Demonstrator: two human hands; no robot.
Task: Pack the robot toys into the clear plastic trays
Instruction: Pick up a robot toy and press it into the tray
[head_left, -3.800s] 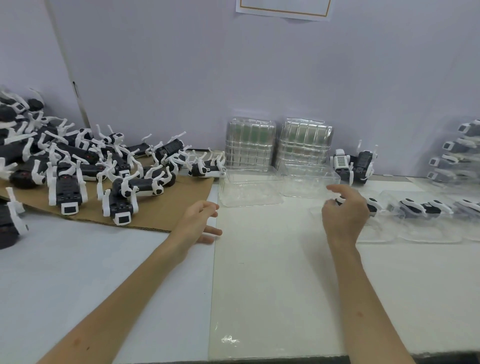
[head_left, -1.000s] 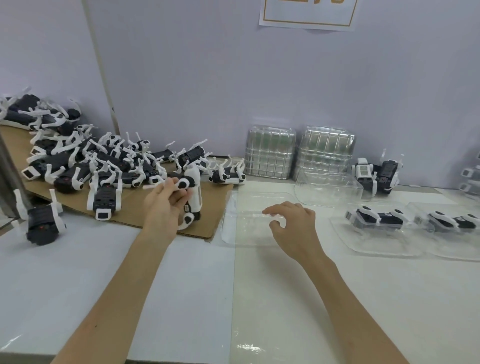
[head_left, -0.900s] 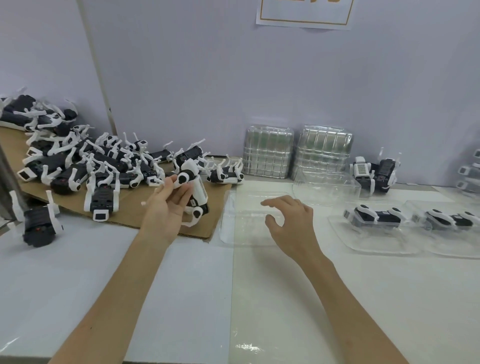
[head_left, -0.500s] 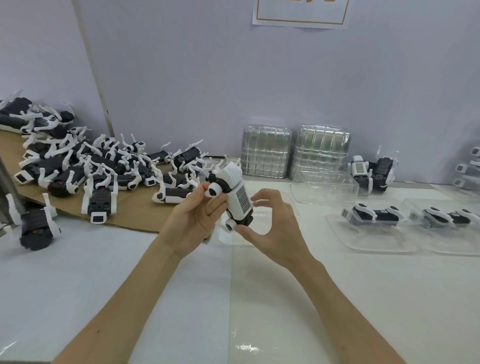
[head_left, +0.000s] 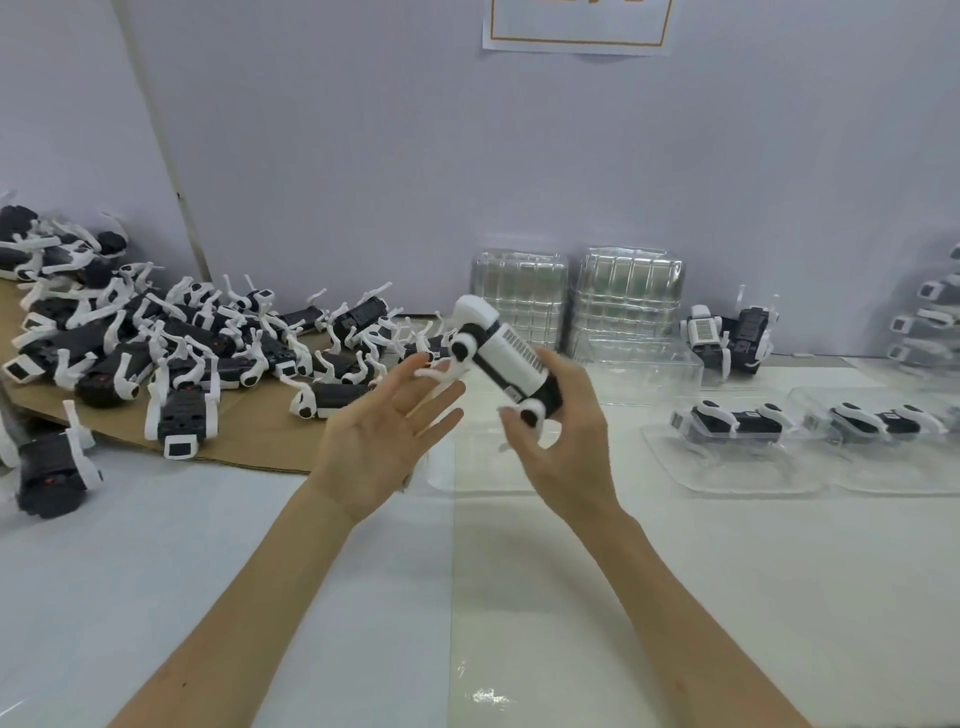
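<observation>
Right hand (head_left: 563, 447): fingers curled round the robot toy (head_left: 501, 358), gripping its lower end.
Robot toy: held tilted in the air above the empty tray (head_left: 447, 480), head end up and to the left.
Left hand (head_left: 384, 436): palm up, fingers spread and straight, gripping nothing; fingertips lay just beside a white leg of the toy, contact could not be told.
Rear boundary: the wall (head_left: 467, 156) closed off the back of the table (head_left: 208, 571).
Left boundary: the cardboard sheet (head_left: 249, 439) carried the toy pile (head_left: 156, 343); its near edge ended just beside the empty tray.
Open room: the widest bare stretch of table lay nearer the person than the trays.
Filled trays (head_left: 727, 475): two lay right of the empty tray, side by side, one toy in each.
Tray stacks (head_left: 519, 291): two stood against the wall, with one loose clear tray (head_left: 639, 371) in front of them.
</observation>
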